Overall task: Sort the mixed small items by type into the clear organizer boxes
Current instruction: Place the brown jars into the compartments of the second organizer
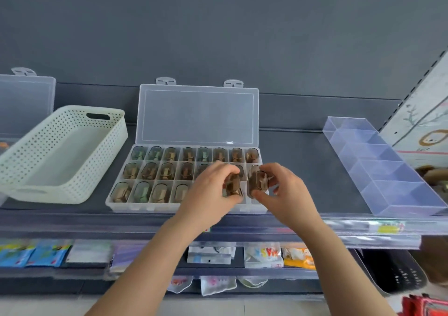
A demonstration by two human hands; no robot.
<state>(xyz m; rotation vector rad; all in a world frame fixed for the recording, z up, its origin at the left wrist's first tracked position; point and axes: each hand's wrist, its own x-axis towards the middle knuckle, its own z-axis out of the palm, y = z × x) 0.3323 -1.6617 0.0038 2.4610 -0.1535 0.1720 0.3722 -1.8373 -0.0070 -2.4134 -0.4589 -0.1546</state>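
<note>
A clear organizer box (169, 208) is set on a dark grey shelf (305, 170), near its front edge, with its hinged lid (197, 114) stood open against the back panel. The box is divided into three rows of compartments. Small brownish and greenish pieces (167, 171) are seen one to a compartment along the far row and in the left part of the middle and near rows; the right part of those two rows is hidden by the hands.

Both hands are held just above the near right part of the box, close together but not touching. A small brown piece (233, 187) is gripped by the curled fingers of the left hand (206, 196). A second brown piece in a clear casing (259, 182) is pinched between thumb and fingers of the right hand (291, 192). The two pieces are held just beside each other.

A white perforated basket (48, 187) is placed to the left of the box, tilted. A clear divided tray (388, 170) is laid at the right, well apart from the box. Part of another clear box (26, 102) is seen at the far left. Coloured packets (263, 255) are hung below the shelf.
</note>
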